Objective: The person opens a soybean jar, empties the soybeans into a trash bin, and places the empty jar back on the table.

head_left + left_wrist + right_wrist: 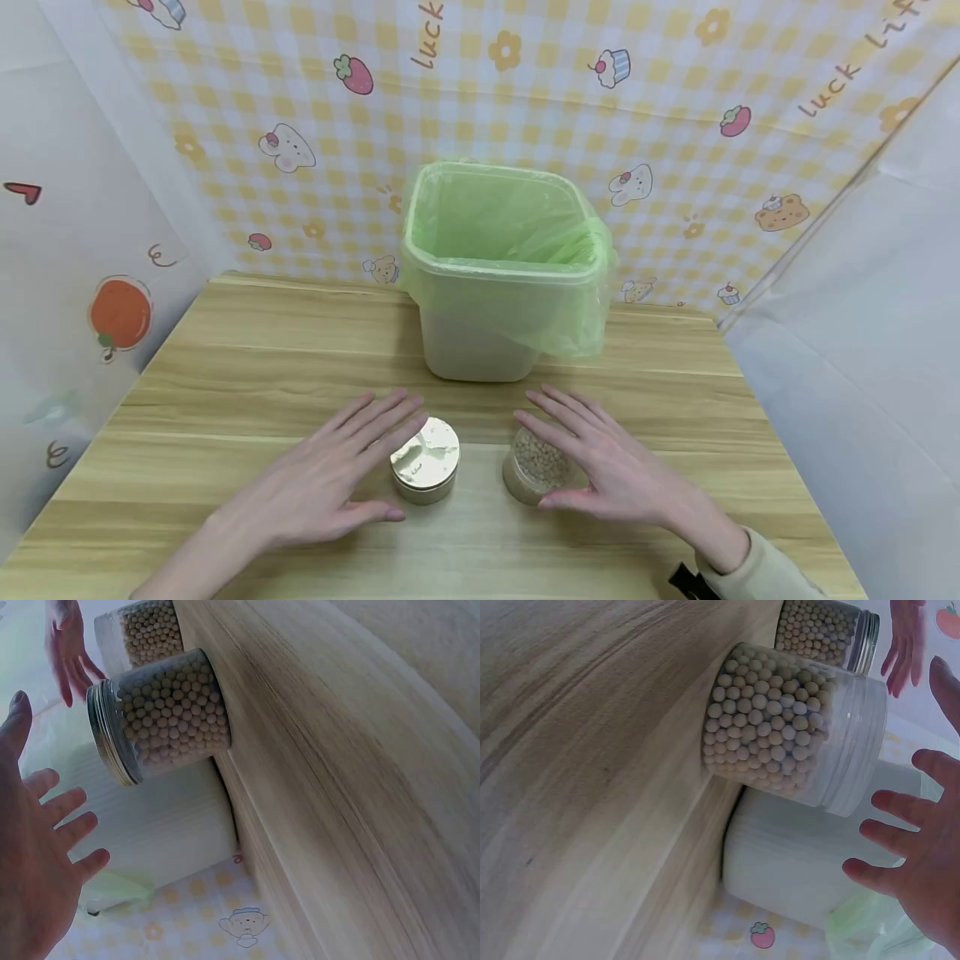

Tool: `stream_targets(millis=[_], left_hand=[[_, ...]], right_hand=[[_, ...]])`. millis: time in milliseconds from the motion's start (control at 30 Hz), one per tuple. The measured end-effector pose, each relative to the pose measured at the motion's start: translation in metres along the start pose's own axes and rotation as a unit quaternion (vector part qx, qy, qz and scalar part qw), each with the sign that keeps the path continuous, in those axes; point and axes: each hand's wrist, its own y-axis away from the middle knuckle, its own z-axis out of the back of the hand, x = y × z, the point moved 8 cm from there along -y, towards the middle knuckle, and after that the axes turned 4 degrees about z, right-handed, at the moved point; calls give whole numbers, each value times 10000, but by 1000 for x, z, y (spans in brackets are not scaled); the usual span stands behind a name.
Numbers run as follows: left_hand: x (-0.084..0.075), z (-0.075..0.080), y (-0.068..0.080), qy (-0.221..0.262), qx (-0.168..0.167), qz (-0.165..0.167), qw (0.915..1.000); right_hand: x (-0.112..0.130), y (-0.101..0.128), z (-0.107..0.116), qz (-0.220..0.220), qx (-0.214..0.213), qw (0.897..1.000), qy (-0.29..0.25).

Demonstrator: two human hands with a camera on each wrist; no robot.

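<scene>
At the centre of the frame, the left jar (425,472) is clear plastic under a shiny, mirror-bright metal lid (426,452); the lidless jar (534,467) beside it shows matt beige pellets. Both stand on a smooth, pale wood-grain table (225,392). Behind, the matt plastic bin (480,333) wears a thin, glossy green film liner (577,325).

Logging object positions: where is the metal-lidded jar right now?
In the head view, the metal-lidded jar stands on the table beside the left hand, left of the open jar.
</scene>
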Motion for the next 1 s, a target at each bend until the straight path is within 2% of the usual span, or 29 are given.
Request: stream_targets(millis=[133,433,733,1000], left_hand=[[-2,-4,-3,-70,52,-29,10000],[-9,-10,-16,2,-53,-128,9999],[-14,-16,-29,157,34,-48,9999],[-20,-24,-39,263,124,55,9996]], right_hand=[[-4,4,-4,-166,155,9997,-67],[-16,10,-15,-582,375,9962,-528],[-26,16,-24,-1020,599,9875,-1042],[-30,17,-36,-996,546,9783,-1734]])
